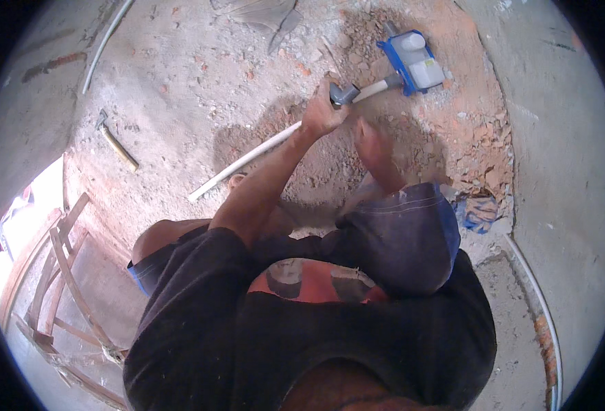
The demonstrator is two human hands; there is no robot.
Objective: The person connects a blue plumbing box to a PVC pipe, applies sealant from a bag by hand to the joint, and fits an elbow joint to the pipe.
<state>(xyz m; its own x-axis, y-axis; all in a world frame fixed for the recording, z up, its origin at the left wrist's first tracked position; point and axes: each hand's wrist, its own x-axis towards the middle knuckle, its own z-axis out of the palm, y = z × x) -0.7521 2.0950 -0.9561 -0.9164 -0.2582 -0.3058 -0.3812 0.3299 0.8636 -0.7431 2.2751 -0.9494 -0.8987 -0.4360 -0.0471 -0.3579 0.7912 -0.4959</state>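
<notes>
Closed around a grey elbow fitting, my left hand has its fingers bent in firmly, the short, smooth, bent piece of plastic poking out past them. Just right of it and nearer to me, my right hand is partly curled; I cannot tell whether it has hold of anything.

From my left hand a slim, straight white pipe slants away to the left and back toward me. Beyond the fitting, on the right, a short white length leads to a boxy unit with a blue frame and pale plastic body. Whether the two white lengths join behind my hand, I cannot see.

Under both hands lies gritty, dusty ground, strewn with crumbs of rubble. Well to the left of them rests a tool with a tan handle and metal head.
</notes>
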